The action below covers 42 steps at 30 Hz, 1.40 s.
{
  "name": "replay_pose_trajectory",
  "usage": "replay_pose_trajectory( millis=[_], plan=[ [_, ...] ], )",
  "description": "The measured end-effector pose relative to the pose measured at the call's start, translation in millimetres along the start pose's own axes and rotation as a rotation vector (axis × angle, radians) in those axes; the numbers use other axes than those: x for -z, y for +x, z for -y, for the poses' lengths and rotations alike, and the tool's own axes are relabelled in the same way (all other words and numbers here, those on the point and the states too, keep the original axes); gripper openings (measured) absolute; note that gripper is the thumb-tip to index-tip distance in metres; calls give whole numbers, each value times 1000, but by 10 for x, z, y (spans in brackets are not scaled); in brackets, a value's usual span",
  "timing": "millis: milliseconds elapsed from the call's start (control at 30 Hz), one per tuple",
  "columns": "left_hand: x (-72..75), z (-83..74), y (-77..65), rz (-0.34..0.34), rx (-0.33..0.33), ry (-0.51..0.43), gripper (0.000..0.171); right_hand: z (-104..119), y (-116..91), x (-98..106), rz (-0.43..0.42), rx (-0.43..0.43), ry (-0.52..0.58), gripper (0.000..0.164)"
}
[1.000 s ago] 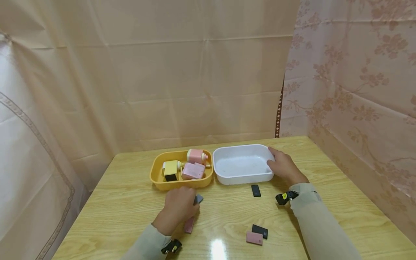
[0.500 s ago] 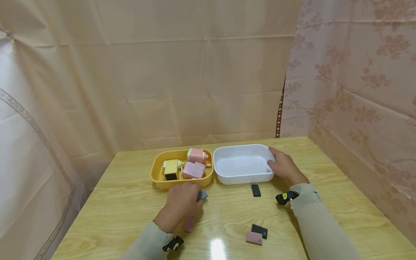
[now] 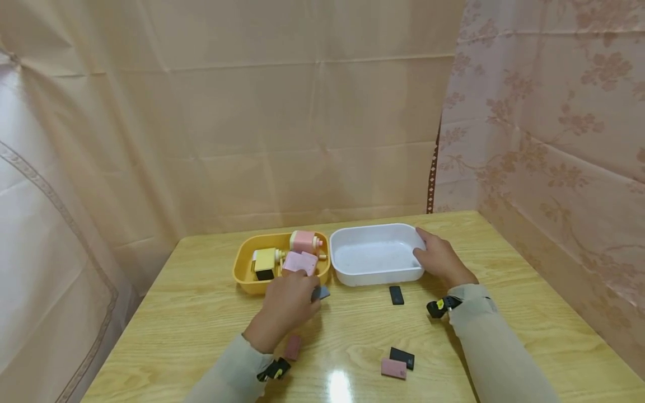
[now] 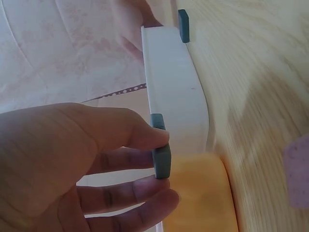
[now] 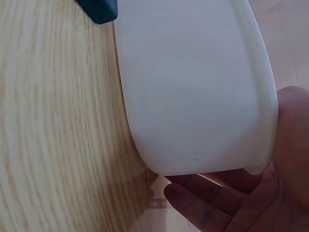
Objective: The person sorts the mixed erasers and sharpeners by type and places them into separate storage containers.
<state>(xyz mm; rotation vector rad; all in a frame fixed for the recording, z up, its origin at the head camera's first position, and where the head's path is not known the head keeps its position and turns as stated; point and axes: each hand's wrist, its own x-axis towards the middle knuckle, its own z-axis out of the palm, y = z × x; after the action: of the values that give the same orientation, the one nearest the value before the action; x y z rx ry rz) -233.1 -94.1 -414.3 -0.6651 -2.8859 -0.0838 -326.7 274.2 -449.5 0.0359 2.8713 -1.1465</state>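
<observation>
My left hand [image 3: 288, 305] pinches a small dark grey-green rectangular block [image 4: 162, 157] between thumb and fingers. In the head view it is just in front of the yellow tray [image 3: 242, 278], overlapping its front rim. My right hand [image 3: 443, 258] grips the right end of the white tray [image 3: 378, 278], fingers at the end wall in the right wrist view. A black block [image 3: 396, 295] lies before the white tray. Nearer me, a pink block [image 3: 393, 368] lies against another black block [image 3: 407, 358]. A darker pink block [image 3: 293, 347] is beside my left wrist.
Inside the yellow tray are a yellow box-shaped item [image 3: 265, 263] with a pale knob, a similar pink one [image 3: 303, 242], and a light pink block-like piece [image 3: 300, 262]. The trays stand side by side on a wooden table [image 3: 201, 313]. Curtains [image 3: 302, 140] hang behind and at the sides.
My left hand has moved forward and slightly right with the dark block, uncovering more of the darker pink block below it. My right hand keeps its grip on the white tray.
</observation>
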Motion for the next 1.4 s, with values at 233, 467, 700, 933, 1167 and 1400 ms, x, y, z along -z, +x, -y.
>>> replay_pose_trajectory(
  millis=[233, 467, 700, 933, 1167, 1400],
  plan=[
    [15, -25, 65, -53, -43, -7, 12, -6, 28, -18, -7, 0, -29, 69],
    [59, -86, 186, -171, -76, -12, 7, 0, 1, 3, -5, -4, -28, 69],
    [94, -127, 248, -208, -65, -10, 8, 18, -7, -3, -6, -1, -24, 69],
    [105, -154, 330, -204, -82, -37, 11, 11, -5, -3, -8, -5, -17, 69],
    [93, -170, 410, -235, -64, -68, 14, 8, 8, -18, -22, 0, -27, 70],
    [79, -188, 466, -248, -24, -86, 20, 11, 11, -16, -25, -2, -36, 70]
  ],
)
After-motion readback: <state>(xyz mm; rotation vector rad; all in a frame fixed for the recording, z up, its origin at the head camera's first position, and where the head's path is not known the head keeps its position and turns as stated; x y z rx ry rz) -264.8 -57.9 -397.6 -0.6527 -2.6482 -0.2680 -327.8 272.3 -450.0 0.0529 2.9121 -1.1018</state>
